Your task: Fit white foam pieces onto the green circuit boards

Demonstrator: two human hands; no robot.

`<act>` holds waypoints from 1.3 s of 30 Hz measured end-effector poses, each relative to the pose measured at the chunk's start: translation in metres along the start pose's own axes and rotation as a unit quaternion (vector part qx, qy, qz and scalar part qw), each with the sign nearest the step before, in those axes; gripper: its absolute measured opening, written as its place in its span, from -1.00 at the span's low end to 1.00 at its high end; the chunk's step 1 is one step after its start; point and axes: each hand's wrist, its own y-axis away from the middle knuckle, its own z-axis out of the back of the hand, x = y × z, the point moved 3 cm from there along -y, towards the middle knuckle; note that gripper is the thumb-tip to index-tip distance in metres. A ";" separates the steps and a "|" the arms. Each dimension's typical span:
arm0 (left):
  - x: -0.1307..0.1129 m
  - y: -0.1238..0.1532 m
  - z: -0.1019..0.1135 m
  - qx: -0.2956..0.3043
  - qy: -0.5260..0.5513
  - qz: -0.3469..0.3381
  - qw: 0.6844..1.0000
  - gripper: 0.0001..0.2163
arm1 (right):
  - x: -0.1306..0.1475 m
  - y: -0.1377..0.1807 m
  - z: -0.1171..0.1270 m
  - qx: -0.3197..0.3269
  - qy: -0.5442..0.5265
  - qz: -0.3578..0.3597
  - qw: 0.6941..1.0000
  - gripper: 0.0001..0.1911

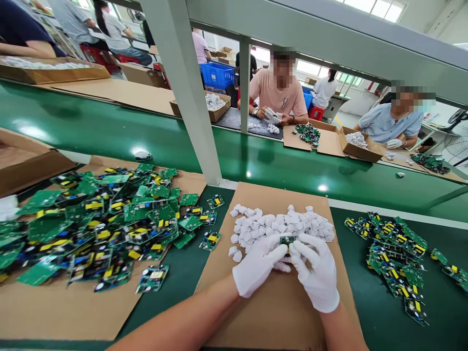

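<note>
Both my hands wear white gloves and meet over a cardboard sheet (281,312). Between their fingertips is a small green circuit board (287,240) with parts on it, mostly covered by the gloves. My left hand (260,263) grips the board from the left, thumb across its near side. My right hand (315,268) pinches at its right side; whether a small white piece is also in those fingers I cannot tell. Just beyond the hands lies a heap of small white pieces (266,224), spread across the cardboard.
Left of me is a large pile of circuit boards (120,214) on cardboard. Another board pile (398,253) lies to the right. A green conveyor belt (263,163) runs behind, with a slanting metal post (186,92). Co-workers sit across it, one in a pink shirt (263,87).
</note>
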 end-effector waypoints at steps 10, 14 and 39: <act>0.011 -0.009 0.006 -0.003 -0.035 0.004 0.999 -0.69 | 0.007 0.000 -0.011 0.055 -0.076 0.008 0.996 -0.72; 0.007 -0.009 0.008 0.016 -0.008 0.016 1.000 -0.63 | 0.003 0.004 -0.010 0.093 -0.282 -0.163 0.941 -0.41; 0.016 -0.005 0.002 0.003 0.005 -0.001 1.000 -0.62 | -0.005 0.010 -0.018 0.122 -0.172 -0.305 0.929 -0.41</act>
